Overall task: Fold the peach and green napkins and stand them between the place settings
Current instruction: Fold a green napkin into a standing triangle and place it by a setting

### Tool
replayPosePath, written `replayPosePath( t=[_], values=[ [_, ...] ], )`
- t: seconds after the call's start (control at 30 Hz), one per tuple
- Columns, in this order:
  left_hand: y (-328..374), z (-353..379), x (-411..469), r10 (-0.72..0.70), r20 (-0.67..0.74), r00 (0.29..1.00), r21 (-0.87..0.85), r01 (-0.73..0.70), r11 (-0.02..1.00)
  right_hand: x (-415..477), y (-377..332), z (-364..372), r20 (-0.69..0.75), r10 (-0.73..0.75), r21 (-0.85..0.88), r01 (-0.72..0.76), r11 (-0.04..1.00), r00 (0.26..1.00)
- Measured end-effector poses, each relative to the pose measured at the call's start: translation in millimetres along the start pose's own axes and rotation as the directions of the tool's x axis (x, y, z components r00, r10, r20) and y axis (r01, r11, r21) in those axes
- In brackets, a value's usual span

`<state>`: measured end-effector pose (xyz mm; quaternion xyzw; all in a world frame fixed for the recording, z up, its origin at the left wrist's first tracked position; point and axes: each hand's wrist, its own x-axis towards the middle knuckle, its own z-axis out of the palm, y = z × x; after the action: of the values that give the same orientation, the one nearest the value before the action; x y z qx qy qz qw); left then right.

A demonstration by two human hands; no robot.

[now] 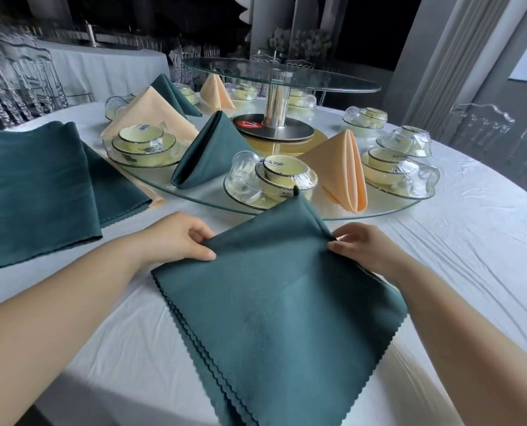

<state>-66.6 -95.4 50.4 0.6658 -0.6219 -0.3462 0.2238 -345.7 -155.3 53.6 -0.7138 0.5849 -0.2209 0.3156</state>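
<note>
Partway through, by the look of it. Already standing on the glass ring (213,201) between the wrapped place settings (271,179): a green cone (210,149), a peach cone (339,167), and further round another peach one (216,92) and a peach-and-green pair (163,107).

Working now on one more green napkin (274,302), folded flat in several layers on the counter (471,241) at the near edge, with scalloped hems stacked toward the lower left and the far corner lifted against the ring. Pinching its left edge with the left hand (179,238), fingers curled toward the thumb. Pinching the right fold near the raised corner with the right hand (363,250).

Left to do, judging from this: shaping this one, standing it in a gap, then working through the flat green pile (34,186) at the left, with peach cloth showing beneath. Also to fill, seemingly: gaps between settings on the ring's right side.

White, creased cloth over a round counter. At centre, a raised glass turntable (280,72) on a metal post, with a red number card (251,124) at its foot. Around it, clear chairs (480,124); behind, a second draped table (102,66) and a dim hall.
</note>
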Motion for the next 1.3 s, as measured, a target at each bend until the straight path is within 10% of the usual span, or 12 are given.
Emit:
replayPosePath(
  t=[0.53, 0.83, 1.3],
  values=[
    [-19, -16, -26, 0.065, -0.01, 0.998, 0.443, -0.053, 0.895, -58, 24, -23, 0.086, 0.134, -0.318, -0.1, 0.943, 0.987],
    [-55, 0, -56, 0.391, -0.3, 0.87, 0.291, -0.307, 0.906, -81, 51, -14, -0.177, -0.166, -0.161, 0.138, 0.977, 0.97],
    [-20, 16, -76, 0.212, -0.476, 0.853, 0.075, -0.201, 0.977, -99, 46, -12, -0.181, -0.122, -0.134, 0.099, 0.986, 0.976]
  ],
)
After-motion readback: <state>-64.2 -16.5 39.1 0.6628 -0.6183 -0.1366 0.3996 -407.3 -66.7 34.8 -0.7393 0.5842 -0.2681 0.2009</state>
